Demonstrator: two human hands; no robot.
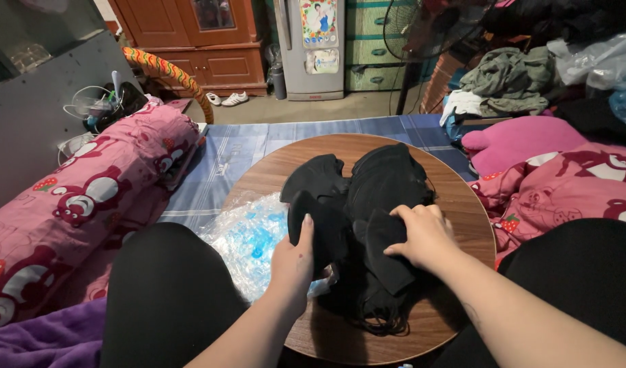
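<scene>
A heap of black fabric pieces (378,187), face-mask-like with thin loops, lies on a round wooden tray table (463,204) in front of me. My left hand (294,262) grips one black piece at the heap's left side, thumb up along it. My right hand (422,235) pinches another black piece at the heap's near middle. A clear plastic bag with blue print (248,235) lies on the table's left edge, beside my left hand.
My knees in black (163,286) flank the table. A pink patterned bolster (95,191) lies at left, pink bedding (572,180) at right. A blue checked sheet (238,146) lies beyond. A fan (429,27), a small fridge (313,48) and a clothes pile (510,78) stand behind.
</scene>
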